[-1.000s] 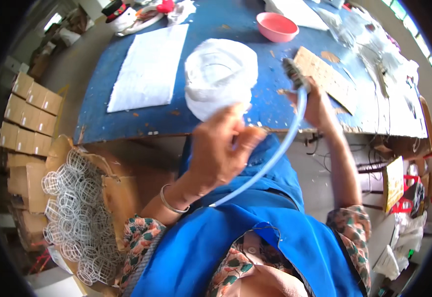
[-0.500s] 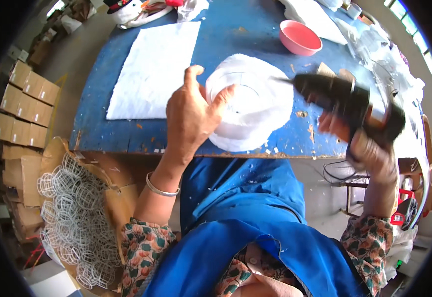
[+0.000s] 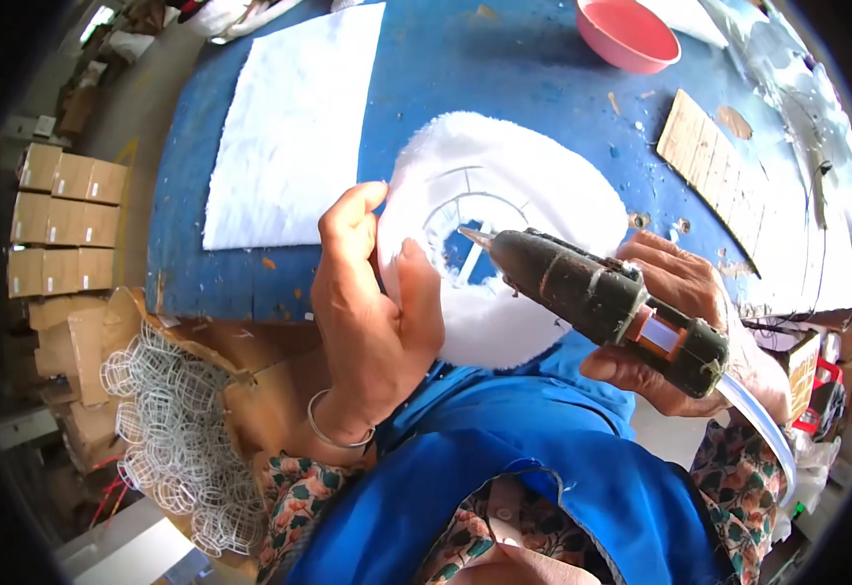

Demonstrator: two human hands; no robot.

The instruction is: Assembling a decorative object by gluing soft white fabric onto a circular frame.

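My left hand [image 3: 372,307] grips the left edge of a round white fluffy piece [image 3: 533,185] that has a wire ring frame showing through a hole at its middle. My right hand [image 3: 684,327] holds a dark, grimy glue gun [image 3: 596,292], with a pale glue stick poking out of its back end. The gun's nozzle points left and up, its tip at the wire frame in the hole. The fluffy piece is tilted up over the near edge of the blue table [image 3: 504,68].
A white fleece sheet [image 3: 294,127] lies on the table's left part. A pink bowl [image 3: 626,29] sits at the back, a wooden board [image 3: 713,156] to the right. Several white wire frames [image 3: 177,429] fill a box at lower left, with stacked cardboard boxes [image 3: 65,205] beyond.
My right hand brought the glue gun in from the right to the middle of the fluffy piece. My left hand pulled the piece closer and shifted its grip on the left edge.
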